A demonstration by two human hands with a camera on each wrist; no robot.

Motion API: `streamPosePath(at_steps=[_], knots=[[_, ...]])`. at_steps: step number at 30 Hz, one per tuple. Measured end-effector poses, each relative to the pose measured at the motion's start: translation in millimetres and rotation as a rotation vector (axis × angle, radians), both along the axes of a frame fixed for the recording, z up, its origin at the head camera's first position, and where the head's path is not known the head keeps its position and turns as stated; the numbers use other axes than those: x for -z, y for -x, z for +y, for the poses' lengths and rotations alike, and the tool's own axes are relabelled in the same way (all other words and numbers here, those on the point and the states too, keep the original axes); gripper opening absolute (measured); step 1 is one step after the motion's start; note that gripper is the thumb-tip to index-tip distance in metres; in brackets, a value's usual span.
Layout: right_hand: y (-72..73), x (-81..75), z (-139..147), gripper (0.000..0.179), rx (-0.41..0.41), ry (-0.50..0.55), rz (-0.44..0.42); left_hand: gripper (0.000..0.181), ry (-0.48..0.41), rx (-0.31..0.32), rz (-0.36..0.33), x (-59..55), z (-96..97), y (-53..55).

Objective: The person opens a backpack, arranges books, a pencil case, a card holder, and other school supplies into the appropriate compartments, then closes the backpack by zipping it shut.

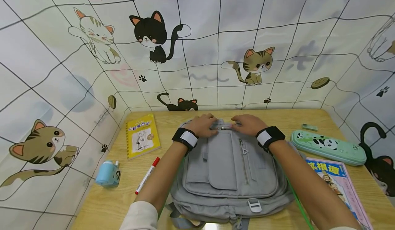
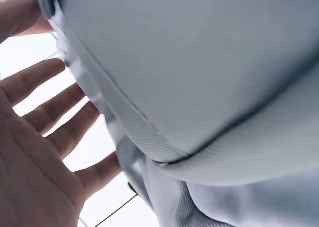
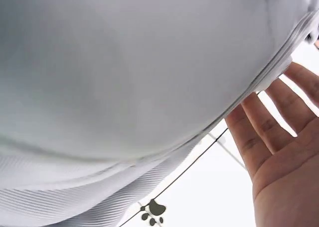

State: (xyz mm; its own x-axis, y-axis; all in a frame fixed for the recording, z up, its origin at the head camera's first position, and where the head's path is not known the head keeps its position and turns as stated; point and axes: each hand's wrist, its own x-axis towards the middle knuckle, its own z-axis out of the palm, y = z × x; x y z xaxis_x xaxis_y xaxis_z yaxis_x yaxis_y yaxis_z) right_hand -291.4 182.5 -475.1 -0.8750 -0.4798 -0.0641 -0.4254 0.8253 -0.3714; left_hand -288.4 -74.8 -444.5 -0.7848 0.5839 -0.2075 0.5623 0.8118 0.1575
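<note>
A grey backpack [image 1: 222, 161] lies with its front pocket facing up. My left hand [image 1: 202, 125] rests at the upper left of its top edge; in the left wrist view that hand [image 2: 40, 147] has its fingers spread and fairly straight, with the tips against the grey fabric. Across the top zipper [image 1: 224, 128], my right hand [image 1: 249, 124] touches the upper right edge. The right wrist view shows the right hand's [image 3: 284, 137] extended fingers against the bag's rim; its thumb is hidden there. Both hands wear black wrist straps.
On the left are a yellow notebook [image 1: 142, 136], a red-capped marker [image 1: 147, 176] and a blue pencil sharpener [image 1: 108, 173]. On the right lie a green panda pencil case [image 1: 328, 147], a small green eraser [image 1: 309, 127] and a pink-edged book [image 1: 339, 189]. Cat-print curtain surrounds the wooden table [image 1: 280, 117].
</note>
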Motion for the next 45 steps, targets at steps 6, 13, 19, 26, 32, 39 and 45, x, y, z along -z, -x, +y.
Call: streamPosePath(at_steps=[6,13,19,26,32,39,45], knots=[[-2.2,-2.5,-5,0.046,-0.009,0.009,0.004,0.05,0.009,0.042,0.082,0.6,-2.9,-19.0],[-5.8,-3.8,-10,0.025,-0.046,0.074,0.085,0.07,0.044,0.022,0.148,2.0,-0.5,-38.7],[-5.5,-5.8,-25,0.02,-0.086,0.075,0.136,0.07,-0.009,-0.024,0.107,8.8,3.9,-40.6],[3.1,-3.3,-20,0.023,-0.057,0.021,0.097,0.062,-0.127,-0.118,-0.015,17.3,1.0,-28.8],[12.2,13.0,7,0.033,-0.006,0.013,0.017,0.049,-0.221,-0.157,-0.144,25.9,-4.7,-15.9],[7.3,12.1,34,0.04,0.092,0.056,-0.066,0.029,-0.258,-0.104,-0.156,36.8,-16.6,-1.8],[6.0,12.0,42,0.038,0.074,0.048,-0.059,0.026,-0.294,-0.089,-0.144,34.7,-31.9,2.9]])
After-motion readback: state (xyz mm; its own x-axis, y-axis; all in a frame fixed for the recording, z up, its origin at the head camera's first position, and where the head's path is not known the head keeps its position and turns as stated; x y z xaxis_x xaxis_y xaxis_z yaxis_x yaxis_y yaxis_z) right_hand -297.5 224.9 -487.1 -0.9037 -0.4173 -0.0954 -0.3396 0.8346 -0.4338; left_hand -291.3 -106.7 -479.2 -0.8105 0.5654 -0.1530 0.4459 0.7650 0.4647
